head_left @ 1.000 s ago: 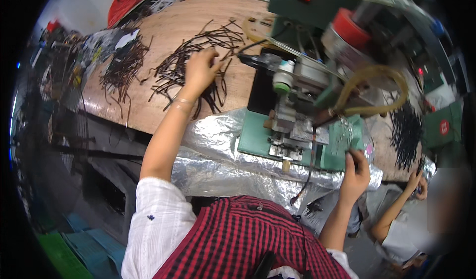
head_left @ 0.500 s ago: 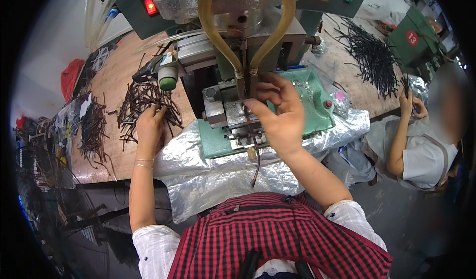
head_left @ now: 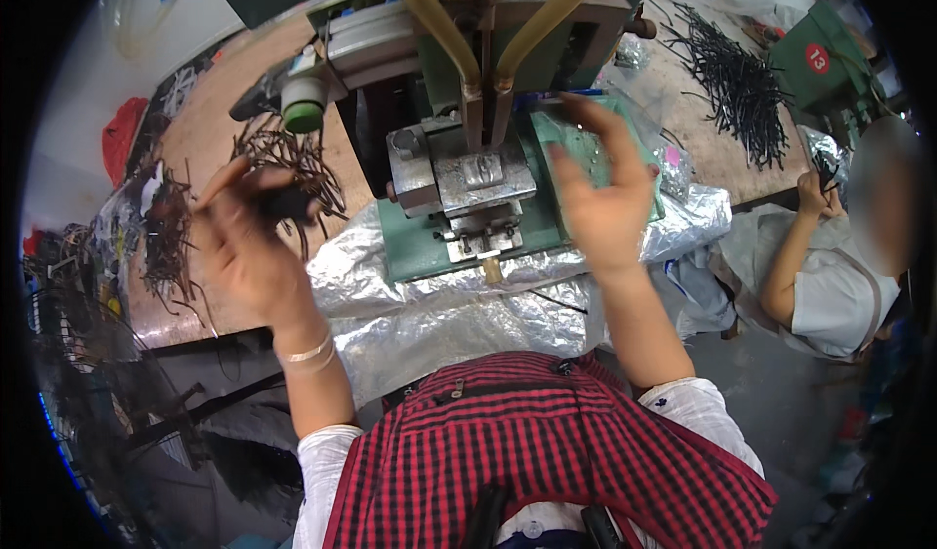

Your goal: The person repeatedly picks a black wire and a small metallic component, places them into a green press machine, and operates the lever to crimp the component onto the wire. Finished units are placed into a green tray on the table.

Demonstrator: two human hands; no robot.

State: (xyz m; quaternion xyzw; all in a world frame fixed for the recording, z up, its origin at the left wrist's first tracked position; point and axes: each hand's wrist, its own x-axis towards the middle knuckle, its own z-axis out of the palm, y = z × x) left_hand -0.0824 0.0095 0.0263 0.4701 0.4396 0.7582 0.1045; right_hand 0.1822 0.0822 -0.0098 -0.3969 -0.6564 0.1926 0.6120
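My left hand (head_left: 256, 256) is smeared by motion above the table, between two piles of dark strips. A blurred dark patch shows beside its fingers; I cannot make out whether the hand holds it. The brown-black strip pile (head_left: 298, 163) lies just beyond. My right hand (head_left: 610, 212), also blurred, hovers over the green tray (head_left: 578, 124) of small shiny pieces, thumb and fingers apart and nothing seen between them. Between my hands stands the press machine, its metal die block (head_left: 480, 176) bare under two upright electrodes (head_left: 485, 120). One dark strip (head_left: 558, 301) lies on the foil below.
Silver foil (head_left: 439, 325) covers the table's front edge. A smaller strip pile (head_left: 171, 242) lies at the far left. A green-capped knob (head_left: 303, 115) juts out left of the press. At right, a co-worker (head_left: 830, 290) sits near a black strip heap (head_left: 737, 90).
My right hand has left the die block for the tray. The strip that hung from the block now lies on the foil. My left hand has drawn back from the pile.
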